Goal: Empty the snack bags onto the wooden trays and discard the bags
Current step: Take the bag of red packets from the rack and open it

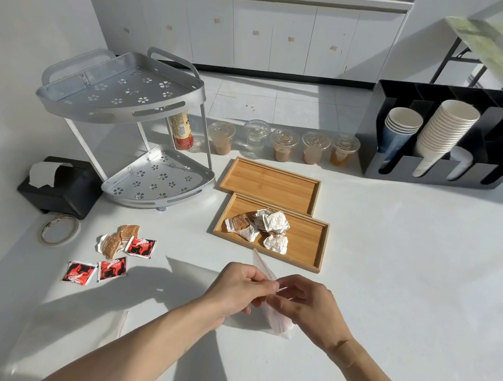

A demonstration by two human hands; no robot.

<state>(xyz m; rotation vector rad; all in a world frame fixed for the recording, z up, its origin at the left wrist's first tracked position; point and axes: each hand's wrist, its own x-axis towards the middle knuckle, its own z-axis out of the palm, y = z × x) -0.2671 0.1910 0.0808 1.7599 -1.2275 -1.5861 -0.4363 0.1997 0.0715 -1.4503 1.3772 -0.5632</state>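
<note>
A: Clear zip bag [270,310] pinched at its top edge between both hands, just in front of the near wooden tray [306,252]; looks empty, though too sheer to be sure.

B: Fingers?

A: Left hand [240,288] with thumb and forefinger pressed together on the bag's rim; right hand [308,303] the same from the other side, fingertips almost touching the left's; other fingers curled loosely.

B: Step in hand, then?

A: Probably crumpling or folding the spent bag for discarding; best done by gathering it flat, squeezing the air out, keeping the red strip inward so nothing springs open.

B: On the near wooden tray?

A: A heap of crinkled white and brown wrappers [263,229], lying left of centre; worth a glance inside the bag for any straggler first.

B: Beyond that tray?

A: Far wooden tray [271,183] touching its back edge, bare; likely meant for the next lot.

B: And left of the near tray?

A: Loose packets [116,254], red and brown, lying on the white table [411,283], well apart from it; another clear bag [79,337] flat nearer the body, so work remaining.

B: Bin?

A: None visible; cannot tell where the bag should go.
</note>
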